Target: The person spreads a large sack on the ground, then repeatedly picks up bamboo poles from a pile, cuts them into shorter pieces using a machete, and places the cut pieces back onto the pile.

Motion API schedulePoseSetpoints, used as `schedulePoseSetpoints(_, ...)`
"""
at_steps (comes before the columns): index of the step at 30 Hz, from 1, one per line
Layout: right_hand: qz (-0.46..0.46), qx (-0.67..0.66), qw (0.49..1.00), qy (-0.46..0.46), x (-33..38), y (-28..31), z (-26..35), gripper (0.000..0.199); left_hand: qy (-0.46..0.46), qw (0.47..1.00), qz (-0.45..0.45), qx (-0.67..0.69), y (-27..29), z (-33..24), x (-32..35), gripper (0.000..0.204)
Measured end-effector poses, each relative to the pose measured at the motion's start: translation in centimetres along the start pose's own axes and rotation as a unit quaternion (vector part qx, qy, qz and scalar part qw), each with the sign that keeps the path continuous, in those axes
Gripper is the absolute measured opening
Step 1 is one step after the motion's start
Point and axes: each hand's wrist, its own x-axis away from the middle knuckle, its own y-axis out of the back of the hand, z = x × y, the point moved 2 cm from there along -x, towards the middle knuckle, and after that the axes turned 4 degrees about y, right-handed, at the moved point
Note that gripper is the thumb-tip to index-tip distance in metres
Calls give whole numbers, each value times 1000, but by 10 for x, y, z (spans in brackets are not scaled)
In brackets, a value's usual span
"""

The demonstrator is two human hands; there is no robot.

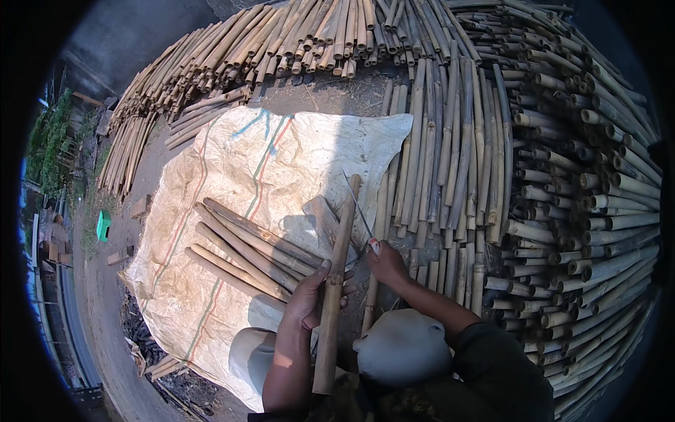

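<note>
My left hand is closed around a bamboo piece, which slants up and away from my lap between my knees. On its right, my right hand grips the red-and-white handle of a saw. The long thin blade points away from me and passes close to the bamboo's far end; whether it touches cannot be told. Beneath that end lies a wooden block. Several cut bamboo pieces rest side by side on a pale woven sheet, left of my left hand.
Long bamboo poles lie along the right of the sheet. Large bamboo stacks stand across the back, with another pile at the far right. A green object stands on the ground at the left.
</note>
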Motion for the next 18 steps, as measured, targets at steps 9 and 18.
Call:
schedulePoseSetpoints(9, -54, 131, 990, 14, 16, 5, -41, 31, -271, 948, -148, -82, 36, -5, 9, 30)
schedulePoseSetpoints(18, -68, 221, 961, 151, 46, 21, -55, 46, -393, 815, -418, 74, 182, -58, -110, 29)
